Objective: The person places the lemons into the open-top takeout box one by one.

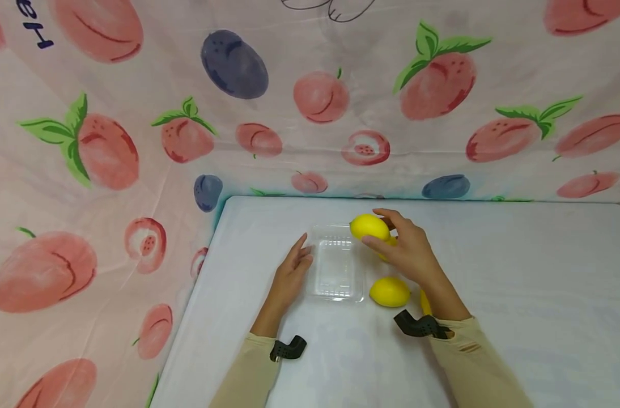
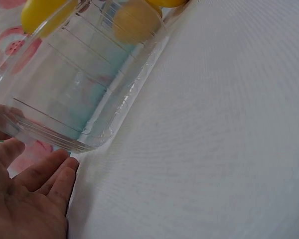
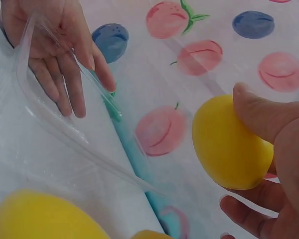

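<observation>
A yellow lemon (image 1: 369, 227) is pinched between the thumb and fingers of my right hand (image 1: 413, 252), raised by the right rim of a clear plastic container (image 1: 335, 263). In the right wrist view the held lemon (image 3: 231, 144) appears in full, thumb on top and fingers beneath. My left hand (image 1: 291, 276) is at the container's left side, its fingers loosely extended at the wall, as the left wrist view shows. The container stands uncovered, with no fruit inside it. A second lemon (image 1: 390, 292) lies just right of it on the table.
Another lemon (image 1: 386, 256) is partly hidden behind my right hand. A further yellow piece (image 1: 425, 302) shows beside my right wrist. The white table (image 1: 534, 283) meets a fruit-print cloth (image 1: 274, 62) at its back and left edges.
</observation>
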`<state>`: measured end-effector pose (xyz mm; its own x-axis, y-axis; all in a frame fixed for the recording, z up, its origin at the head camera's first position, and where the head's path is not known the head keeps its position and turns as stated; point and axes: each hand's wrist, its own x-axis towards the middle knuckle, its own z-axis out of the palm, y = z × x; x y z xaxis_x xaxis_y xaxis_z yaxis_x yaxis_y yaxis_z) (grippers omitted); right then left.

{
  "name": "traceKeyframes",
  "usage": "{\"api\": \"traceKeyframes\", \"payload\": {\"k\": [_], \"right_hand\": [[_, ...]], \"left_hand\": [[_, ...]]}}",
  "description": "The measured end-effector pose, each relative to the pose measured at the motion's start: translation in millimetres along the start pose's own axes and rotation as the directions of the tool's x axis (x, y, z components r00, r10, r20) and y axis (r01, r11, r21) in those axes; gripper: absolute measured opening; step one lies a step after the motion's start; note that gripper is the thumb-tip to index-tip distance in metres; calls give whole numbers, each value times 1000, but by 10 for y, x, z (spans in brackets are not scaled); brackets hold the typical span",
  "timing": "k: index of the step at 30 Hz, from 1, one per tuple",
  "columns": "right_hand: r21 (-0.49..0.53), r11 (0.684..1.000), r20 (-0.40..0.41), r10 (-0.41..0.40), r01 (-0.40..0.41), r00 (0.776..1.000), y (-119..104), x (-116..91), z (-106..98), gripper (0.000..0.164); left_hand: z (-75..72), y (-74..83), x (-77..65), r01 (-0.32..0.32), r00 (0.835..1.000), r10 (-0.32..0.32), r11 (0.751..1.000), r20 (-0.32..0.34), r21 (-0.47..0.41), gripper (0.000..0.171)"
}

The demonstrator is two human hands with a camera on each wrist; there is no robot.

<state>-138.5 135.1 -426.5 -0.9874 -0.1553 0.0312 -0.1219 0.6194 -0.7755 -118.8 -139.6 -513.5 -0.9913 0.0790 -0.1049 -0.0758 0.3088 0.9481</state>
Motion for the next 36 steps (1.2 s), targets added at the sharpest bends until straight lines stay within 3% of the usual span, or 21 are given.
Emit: {"api": "traceKeyframes", "payload": {"k": [8,15,29,36], "right_hand": [[-5,998,-1,55,-55,999,-82,95,264,70],[-22,999,-16,45,-45,999,-165,148,453,68],[-186,977,-54,93,-101,994,-225,238,688,68],[-245,967,-72,54,-70,996,-208,281,783,68]], "left_hand": [[-1,-7,-14,3,1000,-3,1000,-9,30,54],[-10,-12,-19,2,1000,-1,999,-11,33,53],[-12,-8,-14,-11,1000,11,1000,-1,19,50],[-18,-10,-12,-27,1000,27,1000,8,13,50]]}}
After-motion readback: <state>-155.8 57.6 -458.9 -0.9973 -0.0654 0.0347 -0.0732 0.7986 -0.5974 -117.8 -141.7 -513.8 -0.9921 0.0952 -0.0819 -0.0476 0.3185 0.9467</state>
